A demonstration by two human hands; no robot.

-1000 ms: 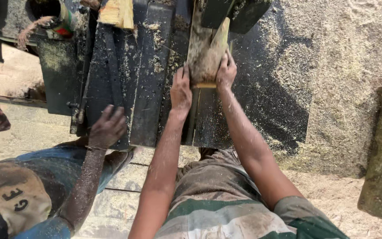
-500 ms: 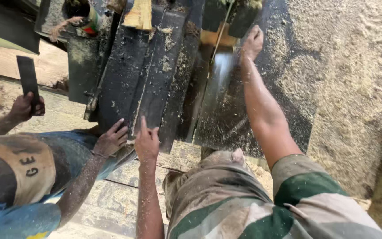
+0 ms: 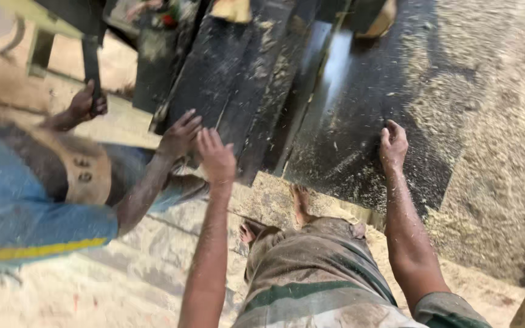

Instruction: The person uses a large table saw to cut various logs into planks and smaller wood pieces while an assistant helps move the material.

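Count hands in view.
4: wearer's left hand and right hand on the dark machine table; co-worker's hand beside the left, another gripping a dark bar.
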